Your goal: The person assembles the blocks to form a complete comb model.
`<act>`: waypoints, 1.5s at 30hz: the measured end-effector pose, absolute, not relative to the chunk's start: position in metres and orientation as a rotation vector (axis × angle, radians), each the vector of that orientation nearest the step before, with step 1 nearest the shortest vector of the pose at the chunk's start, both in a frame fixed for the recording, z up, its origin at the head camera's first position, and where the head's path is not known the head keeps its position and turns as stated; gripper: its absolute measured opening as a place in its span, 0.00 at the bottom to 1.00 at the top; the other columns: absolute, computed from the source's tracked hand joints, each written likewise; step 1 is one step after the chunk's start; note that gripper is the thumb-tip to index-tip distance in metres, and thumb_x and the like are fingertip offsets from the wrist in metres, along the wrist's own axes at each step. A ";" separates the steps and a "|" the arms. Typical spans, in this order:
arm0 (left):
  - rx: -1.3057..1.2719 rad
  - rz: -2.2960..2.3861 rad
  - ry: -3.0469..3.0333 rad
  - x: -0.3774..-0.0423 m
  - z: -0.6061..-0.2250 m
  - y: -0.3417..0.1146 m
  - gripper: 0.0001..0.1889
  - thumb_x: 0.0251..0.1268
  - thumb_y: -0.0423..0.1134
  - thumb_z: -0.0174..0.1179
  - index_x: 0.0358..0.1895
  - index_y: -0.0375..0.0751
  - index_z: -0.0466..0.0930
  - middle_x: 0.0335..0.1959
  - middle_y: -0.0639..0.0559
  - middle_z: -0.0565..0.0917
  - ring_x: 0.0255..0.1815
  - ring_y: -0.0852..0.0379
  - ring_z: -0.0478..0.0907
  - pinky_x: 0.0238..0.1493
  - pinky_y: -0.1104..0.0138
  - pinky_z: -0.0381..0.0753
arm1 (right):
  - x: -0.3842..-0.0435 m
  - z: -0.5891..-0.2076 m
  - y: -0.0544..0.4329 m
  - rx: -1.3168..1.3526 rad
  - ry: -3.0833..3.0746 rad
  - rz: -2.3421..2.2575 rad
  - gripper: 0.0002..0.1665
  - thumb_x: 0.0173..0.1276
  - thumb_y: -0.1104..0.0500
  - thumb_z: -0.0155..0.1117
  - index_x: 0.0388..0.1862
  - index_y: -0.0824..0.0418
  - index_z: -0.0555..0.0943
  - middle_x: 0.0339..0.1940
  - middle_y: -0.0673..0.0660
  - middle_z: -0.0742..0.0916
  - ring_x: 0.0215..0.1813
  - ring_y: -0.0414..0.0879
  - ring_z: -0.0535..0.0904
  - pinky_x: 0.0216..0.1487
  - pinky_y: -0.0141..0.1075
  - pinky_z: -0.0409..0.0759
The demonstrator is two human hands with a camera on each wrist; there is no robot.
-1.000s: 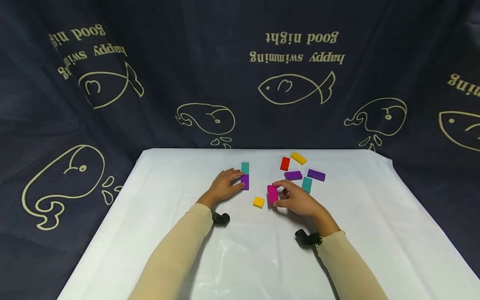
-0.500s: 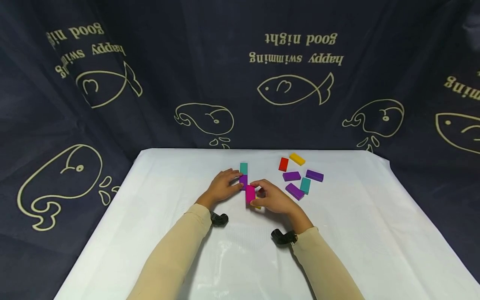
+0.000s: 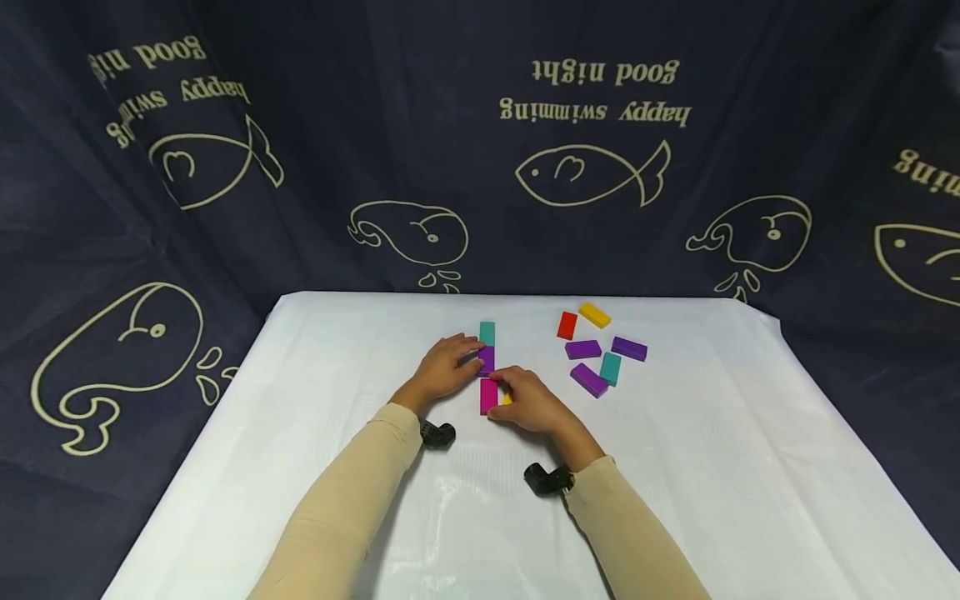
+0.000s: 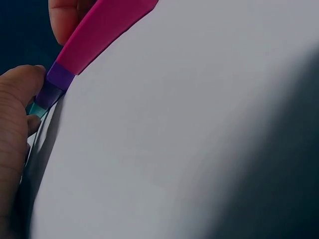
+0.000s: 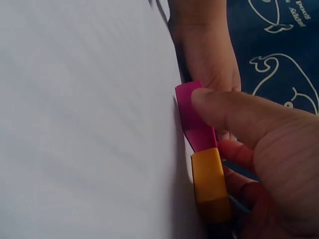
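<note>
In the head view, a teal block (image 3: 487, 333) and a purple block (image 3: 486, 359) lie end to end at the table's middle. My left hand (image 3: 444, 364) is beside them, its spread thumb and finger touching the purple block's left side. A magenta block (image 3: 489, 397) stretches toward me from the purple one. My right hand (image 3: 528, 400) pinches it lengthwise, thumb at the near end and fingers at the far end. A short yellow block (image 5: 209, 181) sits beside the magenta block in the right wrist view, partly covered by the right hand in the head view.
Toward the back right lie a red block (image 3: 567, 325), a long yellow block (image 3: 595, 314), another teal block (image 3: 611, 368) and several purple blocks (image 3: 589, 380). A white cloth (image 3: 750, 467) covers the table. A dark printed curtain (image 3: 480, 150) hangs behind it.
My right hand has carried the magenta block leftward, past the short yellow block, to just in front of the purple one. My left hand has stayed by the purple block.
</note>
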State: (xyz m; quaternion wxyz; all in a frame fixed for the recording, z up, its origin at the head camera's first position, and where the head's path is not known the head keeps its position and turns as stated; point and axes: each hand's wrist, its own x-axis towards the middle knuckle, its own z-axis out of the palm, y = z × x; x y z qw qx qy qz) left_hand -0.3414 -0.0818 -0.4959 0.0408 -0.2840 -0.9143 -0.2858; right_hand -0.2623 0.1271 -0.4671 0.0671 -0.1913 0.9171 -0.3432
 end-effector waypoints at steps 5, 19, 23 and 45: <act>-0.882 -0.876 -2.795 -0.342 -0.494 -0.081 0.23 0.72 0.47 0.56 0.66 0.44 0.76 0.68 0.45 0.74 0.74 0.43 0.61 0.76 0.49 0.53 | -0.264 -0.467 0.128 -0.565 2.739 -1.115 0.33 0.57 0.58 0.77 0.61 0.63 0.77 0.54 0.57 0.81 0.54 0.50 0.74 0.61 0.47 0.74; -0.869 -0.883 -2.810 -0.341 -0.493 -0.082 0.24 0.72 0.48 0.56 0.67 0.44 0.76 0.68 0.45 0.74 0.74 0.43 0.61 0.76 0.50 0.53 | -0.269 -0.471 0.123 -0.545 2.780 -1.123 0.28 0.61 0.58 0.74 0.60 0.62 0.79 0.51 0.56 0.83 0.52 0.50 0.77 0.60 0.47 0.75; -0.870 -0.884 -2.806 -0.342 -0.494 -0.082 0.24 0.72 0.48 0.55 0.67 0.44 0.76 0.69 0.46 0.74 0.75 0.44 0.61 0.76 0.50 0.53 | -0.270 -0.471 0.122 -0.546 2.801 -1.120 0.28 0.60 0.58 0.74 0.59 0.61 0.79 0.49 0.55 0.83 0.50 0.49 0.77 0.58 0.45 0.76; -0.881 -0.927 -2.740 -0.344 -0.501 -0.082 0.24 0.70 0.48 0.57 0.64 0.43 0.78 0.66 0.45 0.76 0.73 0.42 0.64 0.75 0.49 0.55 | -0.271 -0.472 0.122 -0.469 2.768 -1.140 0.28 0.61 0.56 0.74 0.59 0.59 0.80 0.52 0.55 0.83 0.54 0.49 0.77 0.62 0.46 0.75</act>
